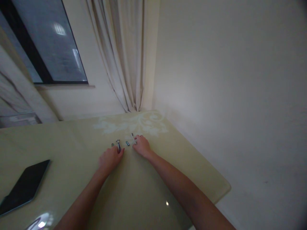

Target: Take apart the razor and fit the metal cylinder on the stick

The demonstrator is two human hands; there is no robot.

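My left hand (111, 157) is at the far part of the table, its fingers closed round the lower end of a small shiny T-shaped metal piece (118, 143), which looks like a razor. A small dark piece (112, 145) shows just beyond the fingers of that hand; whether they touch it I cannot tell. Between the two hands a short dark cylinder (127, 143) lies on the tabletop, apart from both. My right hand (142, 146) pinches a slim pale stick (132, 137) with a dark tip, which points away from me.
The glossy yellowish table (72, 143) has a pale floral pattern at its far corner. A flat black object (26, 185) lies at the left. Behind are a curtain (127, 57) and a dark-framed window (52, 48). A wall (227, 80) borders the right edge.
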